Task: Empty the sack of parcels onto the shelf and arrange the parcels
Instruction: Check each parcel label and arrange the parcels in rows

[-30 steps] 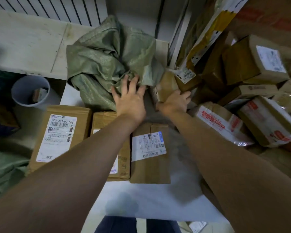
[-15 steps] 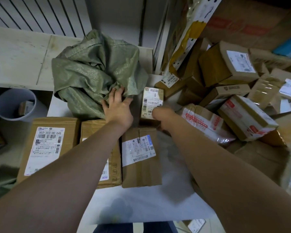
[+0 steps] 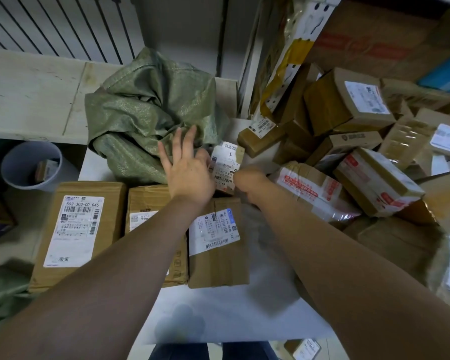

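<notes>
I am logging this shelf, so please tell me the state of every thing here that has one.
Green woven sack: crumpled, slack, lying on the shelf.
Small brown parcel with white label: tilted up, gripped by the right hand.
Left hand: fingers straight and spread, over the sack.
Three brown cardboard parcels in front: lying flat, labels up, side by side.
Grey round bin: open, one small box inside.
Parcel pile at right: jumbled.

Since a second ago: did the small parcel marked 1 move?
Yes. The small parcel has been drawn nearer, up to the far end of the rightmost lined-up parcel, and its label now faces up.
</notes>
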A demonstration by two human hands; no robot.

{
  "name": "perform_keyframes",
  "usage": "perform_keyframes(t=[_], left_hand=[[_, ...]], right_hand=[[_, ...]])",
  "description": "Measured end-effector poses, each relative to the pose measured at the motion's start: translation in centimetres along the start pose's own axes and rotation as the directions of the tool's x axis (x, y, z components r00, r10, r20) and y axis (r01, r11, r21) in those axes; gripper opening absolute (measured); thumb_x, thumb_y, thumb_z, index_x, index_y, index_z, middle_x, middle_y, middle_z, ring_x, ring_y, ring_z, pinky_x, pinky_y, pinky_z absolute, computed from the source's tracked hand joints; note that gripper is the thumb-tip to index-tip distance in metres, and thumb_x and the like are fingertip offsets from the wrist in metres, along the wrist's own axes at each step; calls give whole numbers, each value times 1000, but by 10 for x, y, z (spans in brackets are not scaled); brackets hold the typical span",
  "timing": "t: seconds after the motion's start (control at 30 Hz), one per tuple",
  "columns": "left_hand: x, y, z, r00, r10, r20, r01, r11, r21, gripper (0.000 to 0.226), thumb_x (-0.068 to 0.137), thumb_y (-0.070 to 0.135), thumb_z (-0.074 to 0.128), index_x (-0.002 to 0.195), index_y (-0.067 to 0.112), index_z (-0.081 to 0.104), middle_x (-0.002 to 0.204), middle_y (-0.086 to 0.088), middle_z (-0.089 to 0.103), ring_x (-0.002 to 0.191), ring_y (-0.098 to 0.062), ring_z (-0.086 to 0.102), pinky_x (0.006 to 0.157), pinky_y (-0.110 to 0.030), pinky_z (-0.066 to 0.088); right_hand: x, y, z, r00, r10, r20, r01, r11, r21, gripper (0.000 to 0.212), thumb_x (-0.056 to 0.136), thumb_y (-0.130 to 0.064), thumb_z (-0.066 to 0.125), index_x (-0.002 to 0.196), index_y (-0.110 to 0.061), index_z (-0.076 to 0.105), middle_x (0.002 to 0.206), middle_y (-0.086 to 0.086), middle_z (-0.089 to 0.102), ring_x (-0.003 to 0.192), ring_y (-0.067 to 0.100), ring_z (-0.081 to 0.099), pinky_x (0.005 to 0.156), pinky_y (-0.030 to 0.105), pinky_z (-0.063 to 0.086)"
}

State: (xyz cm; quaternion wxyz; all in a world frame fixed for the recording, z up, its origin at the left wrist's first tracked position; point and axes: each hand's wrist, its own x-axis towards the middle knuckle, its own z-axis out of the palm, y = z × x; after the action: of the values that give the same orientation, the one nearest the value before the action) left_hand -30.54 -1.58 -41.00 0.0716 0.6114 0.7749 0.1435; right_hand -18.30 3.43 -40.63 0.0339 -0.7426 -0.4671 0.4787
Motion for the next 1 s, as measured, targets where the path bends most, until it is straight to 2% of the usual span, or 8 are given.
perform_keyframes(t=[0.1, 0.23, 0.47, 0.57, 0.67, 0.83, 0.9, 1.0], left_hand=[[12, 11, -1, 999, 46, -15, -46, 999, 4, 38, 75, 14, 60, 112, 22, 63, 159, -1, 21, 150, -27, 4, 117, -57, -8], [33, 21, 0, 992, 125, 2, -124, 992, 37, 57, 73, 16, 60, 129, 26, 56, 160, -1, 17, 150, -27, 1, 117, -58, -8], [59, 23, 18, 991, 123, 43, -123, 992, -13, 64, 76, 15, 58, 137, 30, 49, 160, 0, 14, 148, -29, 8, 118, -56, 4], [58, 20, 28, 993, 105, 52, -103, 994, -39, 66, 77, 13, 58, 139, 31, 47, 158, 0, 19, 144, -28, 16, 116, -56, 17], [58, 19, 34, 996, 73, 51, -70, 995, -68, 65, 77, 14, 57, 139, 32, 48, 156, 1, 22, 142, -27, 21, 114, -56, 20], [59, 17, 36, 994, 53, 95, -46, 996, -78, 65, 78, 16, 57, 140, 32, 47, 155, 2, 21, 142, -25, 22, 114, -54, 22], [59, 16, 36, 995, 41, 90, -33, 996, -86, 64, 77, 16, 57, 139, 32, 48, 155, 2, 23, 141, -25, 24, 113, -54, 23], [57, 16, 38, 997, 24, 78, -18, 996, -82, 63, 77, 15, 58, 138, 32, 49, 154, 2, 25, 140, -25, 26, 113, -53, 25]], right_hand=[[6, -7, -17, 991, -62, -122, 57, 997, -45, 6, 96, -13, 52, 93, -9, 55, 101, 11, 59, 86, 24, 59, 63, 27, 43], [32, -23, -31, 974, -123, -189, 51, 937, -345, 53, 96, -23, 53, 144, -7, 37, 147, 16, 34, 125, 35, 44, 100, 42, 42], [91, -49, -35, 984, -179, -17, 112, 683, -722, 85, 89, -17, 66, 155, -36, 15, 163, 8, -15, 147, 44, -6, 115, 51, 26], [125, -45, -32, 982, -177, 66, 167, 652, -739, 66, 96, -31, 54, 154, -22, 23, 164, 10, 8, 146, 42, -16, 117, 54, 23], [143, -39, -28, 986, -165, -9, 101, 644, -758, 63, 83, -61, 51, 130, -19, 51, 149, 15, 35, 140, 47, 6, 106, 58, 30], [124, -31, -42, 902, -325, -283, 204, 901, -382, 37, 89, -29, 58, 123, -19, 47, 142, 9, 28, 112, 35, 49, 87, 39, 46], [114, -27, -48, 856, -361, -369, 297, 929, -220, 33, 93, -30, 51, 124, -18, 46, 125, 6, 40, 88, 30, 54, 79, 37, 44], [100, -24, -49, 871, -261, -417, 320, 944, 76, 37, 92, -39, 54, 119, -18, 42, 102, 3, 51, 84, 28, 57, 78, 35, 49]])
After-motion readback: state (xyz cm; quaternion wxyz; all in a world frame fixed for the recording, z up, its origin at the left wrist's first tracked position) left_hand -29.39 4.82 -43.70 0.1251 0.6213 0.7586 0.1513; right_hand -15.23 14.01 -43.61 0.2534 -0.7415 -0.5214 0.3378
